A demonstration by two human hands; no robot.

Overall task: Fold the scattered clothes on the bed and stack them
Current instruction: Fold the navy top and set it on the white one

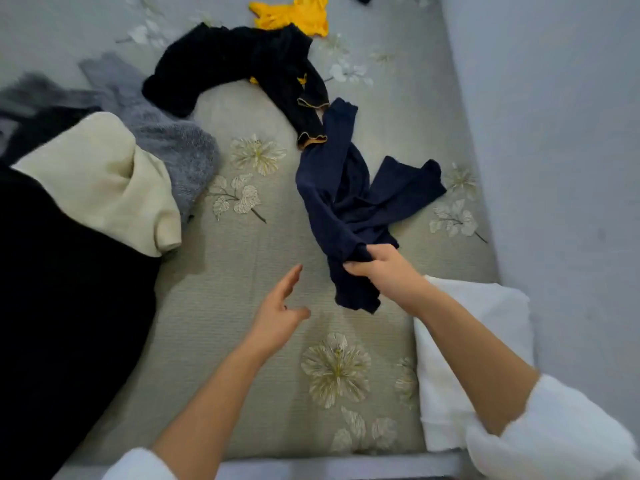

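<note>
Gripping the navy garment (346,202) by a bunched edge, our right hand (377,268) is holding it with fingers and thumb curled round the cloth; a short end is hanging below the fist, and the rest is trailing away across the bed (242,358) in a twisted heap. Our left hand (280,306) is hovering just beside it, fingers straight and spread, holding nothing; we are judging this to be the start of a fold, the garment not yet lying flat. Just beyond, a black garment with yellow trim (242,64) is lying crumpled, one cuff touching the navy sleeve; a yellow garment (298,15) is lying past that, near the far edge; to the left a grey fuzzy garment (173,147), a cream garment (97,181) and a large black cloth (52,306) are lying heaped together; a white cloth (485,323) is sitting beside our right forearm, by the wall (554,133). As we are seeing it, the risks are these: pulling with one hand could be dragging the black cuff along, since the two are touching; lifting from a bunched corner could be tightening the twist, leaving sleeves trapped inside the fold; spreading the piece between the heaps could be letting an edge land on the grey garment and fold unevenly.
</note>
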